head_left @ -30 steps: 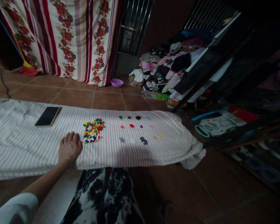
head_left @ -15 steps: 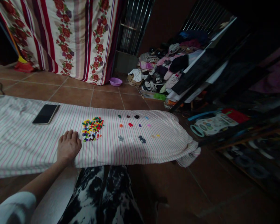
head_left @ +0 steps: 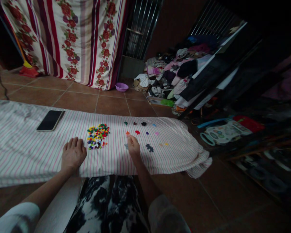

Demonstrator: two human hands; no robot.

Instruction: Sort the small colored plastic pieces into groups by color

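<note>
My left hand (head_left: 74, 153) rests palm down on the striped cloth (head_left: 50, 145), fingers stretched out, left of a mixed heap of small coloured pieces (head_left: 97, 136). Further right, my right hand (head_left: 134, 147) has its fingers pinched together, the tips at the small orange pile (head_left: 127, 133). Whatever is in the pinch is too small to make out. Around it lie sorted little piles: red (head_left: 137, 132), black (head_left: 144, 124), dark grey (head_left: 149, 148), pink (head_left: 156, 133) and several others. Light grey pieces (head_left: 126, 146) are partly covered by the right hand.
A phone (head_left: 50, 120) lies on the cloth at the left. Beyond, on the tiled floor, are a purple basin (head_left: 121, 87), a broom (head_left: 28, 69) and a heap of clothes (head_left: 169, 71). A plastic toy panel (head_left: 225, 132) lies at the right.
My right hand has come into view from below and now reaches the orange pile. My left hand stays in place on the cloth. The whole view has shifted slightly.
</note>
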